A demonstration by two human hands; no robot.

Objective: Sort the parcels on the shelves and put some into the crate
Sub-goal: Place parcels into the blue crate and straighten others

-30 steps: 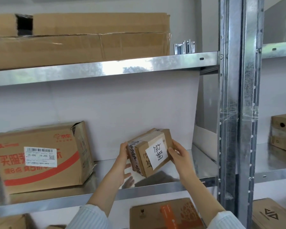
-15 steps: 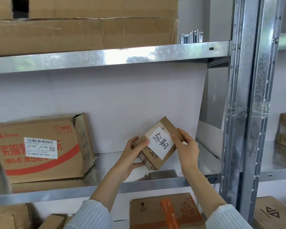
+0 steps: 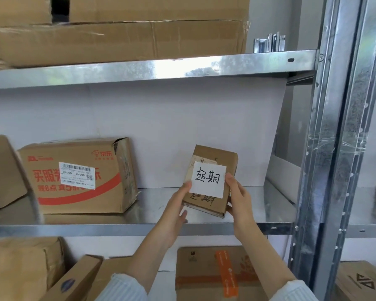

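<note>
A small brown parcel with a white handwritten note on its front is held upright just above the middle metal shelf. My left hand grips its lower left edge with the thumb on the note. My right hand holds its right side and lower corner. A larger cardboard parcel with red print and a barcode label lies on the same shelf to the left. No crate is visible.
Big flattened cartons fill the top shelf. A steel upright stands on the right. Below are an orange-taped box, a leaning box and a box with a black logo. Another carton sits far left.
The small parcel has been turned from tilted to upright with its note facing me, while both hands kept hold. The view has shifted, showing more of the left and lower shelves.
</note>
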